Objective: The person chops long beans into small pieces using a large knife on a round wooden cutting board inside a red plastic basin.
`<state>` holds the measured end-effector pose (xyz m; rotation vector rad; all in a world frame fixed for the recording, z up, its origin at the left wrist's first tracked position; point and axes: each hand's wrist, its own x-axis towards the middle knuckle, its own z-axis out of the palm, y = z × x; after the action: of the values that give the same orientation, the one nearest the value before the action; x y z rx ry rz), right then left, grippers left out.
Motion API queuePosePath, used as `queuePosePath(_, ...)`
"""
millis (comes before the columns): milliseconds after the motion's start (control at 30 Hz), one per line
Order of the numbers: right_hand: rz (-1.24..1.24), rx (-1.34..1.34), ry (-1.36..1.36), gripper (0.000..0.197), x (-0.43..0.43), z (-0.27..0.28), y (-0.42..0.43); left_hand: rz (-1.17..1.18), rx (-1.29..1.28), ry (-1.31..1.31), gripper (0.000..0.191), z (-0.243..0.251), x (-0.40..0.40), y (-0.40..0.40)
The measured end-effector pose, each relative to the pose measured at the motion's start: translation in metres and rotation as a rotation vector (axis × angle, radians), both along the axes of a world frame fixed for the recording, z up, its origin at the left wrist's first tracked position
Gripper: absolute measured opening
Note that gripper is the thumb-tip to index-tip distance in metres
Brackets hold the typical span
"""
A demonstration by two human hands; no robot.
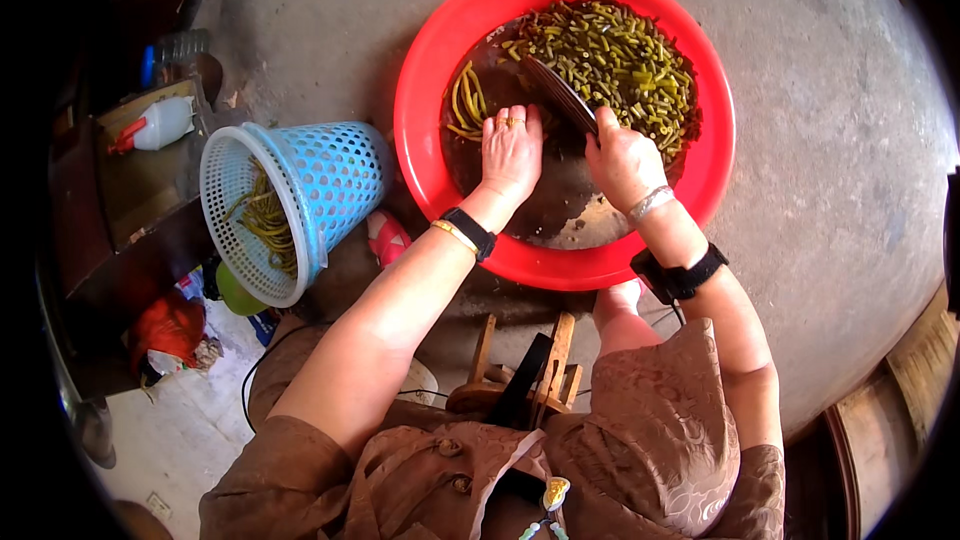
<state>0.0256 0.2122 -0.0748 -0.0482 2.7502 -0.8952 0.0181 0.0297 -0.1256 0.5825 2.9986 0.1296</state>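
Observation:
A wide red plastic basin [420,120] stands on the floor before me. My right hand [624,165] grips the handle of a broad dark-bladed knife [561,94], its blade tilted over the basin. Left of the knife, my left hand [511,154] reaches down inside the basin, palm down; its fingertips and anything under them are hidden. Beside its fingers lie several long green bean-like stalks [469,101]. Short cut green pieces [622,67] are heaped at the basin's far right, partly behind the knife.
At left, a blue and white plastic basket [330,172] lies tilted, with long stalks [270,229] inside. A white spray bottle [161,124] with a red top is on a wooden surface farther left. A wooden stool [510,382] is between my legs. My feet are close to the basin.

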Motion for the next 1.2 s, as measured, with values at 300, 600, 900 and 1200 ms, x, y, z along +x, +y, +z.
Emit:
queuePosePath(300,0.030,-0.030,-0.006,0.014,0.028,0.034,0.007,0.017,0.121,-0.038,0.063,0.023,-0.001,-0.007)
queuePosePath(600,0.119,0.091,-0.060,0.016,0.039,0.020,-0.002,-0.045,-0.007,0.002,0.037,0.005,0.003,-0.011)
queuePosePath(900,0.213,0.150,-0.280,0.017,-0.001,0.026,-0.031,-0.040,-0.032,-0.030,0.023,0.013,0.003,-0.016)
queuePosePath(1200,0.012,-0.018,-0.007,0.020,-0.021,-0.024,-0.027,-0.079,-0.066,0.012,0.034,0.003,0.004,-0.012)
